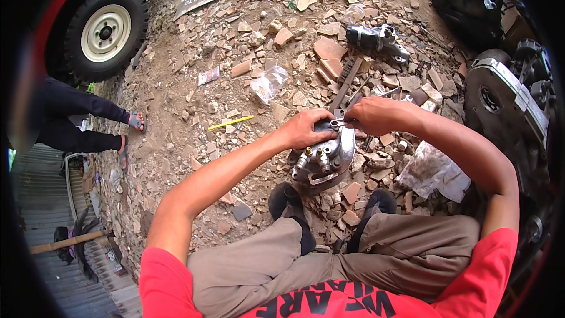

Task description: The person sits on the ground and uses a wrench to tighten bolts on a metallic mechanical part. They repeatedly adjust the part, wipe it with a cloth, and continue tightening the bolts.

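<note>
Silver-grey metal housing (pixel 325 165), one: located near centre, between the person's feet, two stubby fittings (pixel 324 159) with brass-toned tips on its near side. Whether it bears on the ground or hangs from the hand cannot be told.

Left grip (pixel 307 129), one: closed over the housing's far upper end, thumb on the near side. Judged to be the steadying hand; firm pressure down and inward would best resist twisting.

Ring-ended spanner (pixel 336 123), one: small, bright, its ring over the top of the housing beside the left thumb. Whether it is seated on a fastener is too small to tell; a level, full seat should come before any force, lest corners round off.

Right grip (pixel 374 112), one: fingers pinched narrow around the spanner's shank. Short, even pulls square to the shank are advisable, with knuckles kept clear of the housing's edge.

Shoes (pixel 285 200), a pair, dark: just beside the housing, left and right; bracing it between them could add steadiness.

Surroundings: dark long bar (pixel 348 79), just beyond the hands; black-and-silver cylindrical part (pixel 376 41), farther; yellow strip (pixel 231 123), left; crumpled white sheet (pixel 435 171), right; broken tile (pixel 329 49) strewn over dirt, where any small dropped piece would be hard to find.
</note>
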The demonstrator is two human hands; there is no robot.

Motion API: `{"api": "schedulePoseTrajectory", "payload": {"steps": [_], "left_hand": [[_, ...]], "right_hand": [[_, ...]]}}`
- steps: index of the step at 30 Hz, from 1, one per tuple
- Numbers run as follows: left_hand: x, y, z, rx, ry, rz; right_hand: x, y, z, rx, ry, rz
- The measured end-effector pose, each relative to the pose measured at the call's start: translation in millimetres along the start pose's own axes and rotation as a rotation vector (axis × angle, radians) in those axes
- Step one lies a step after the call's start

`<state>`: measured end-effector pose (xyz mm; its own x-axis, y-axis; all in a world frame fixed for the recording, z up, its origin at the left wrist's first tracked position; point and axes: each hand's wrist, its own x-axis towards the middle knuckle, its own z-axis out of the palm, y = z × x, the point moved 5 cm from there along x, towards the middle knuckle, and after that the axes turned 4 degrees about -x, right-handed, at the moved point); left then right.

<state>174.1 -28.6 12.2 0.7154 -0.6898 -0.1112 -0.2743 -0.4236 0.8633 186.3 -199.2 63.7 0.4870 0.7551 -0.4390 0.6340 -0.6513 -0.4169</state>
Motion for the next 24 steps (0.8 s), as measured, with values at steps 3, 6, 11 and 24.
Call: {"api": "schedulePoseTrajectory", "payload": {"steps": [3,6,11,24], "left_hand": [[1.5,0.0,2.3,0.020,0.000,0.045],[0.4,-1.3,0.9,0.003,0.005,0.033],[-0.8,0.8,-1.7,0.002,-0.022,0.027],[-1.5,6.8,-2.2,-0.052,-0.021,-0.055]], "right_hand": [[6.3,4.9,11.0,0.030,-0.010,-0.079],[14.5,15.8,6.8,-0.086,-0.041,-0.119],[19.0,28.2,4.7,-0.176,-0.014,-0.222],[10.0,38.0,2.8,-0.044,0.066,-0.206]]}}
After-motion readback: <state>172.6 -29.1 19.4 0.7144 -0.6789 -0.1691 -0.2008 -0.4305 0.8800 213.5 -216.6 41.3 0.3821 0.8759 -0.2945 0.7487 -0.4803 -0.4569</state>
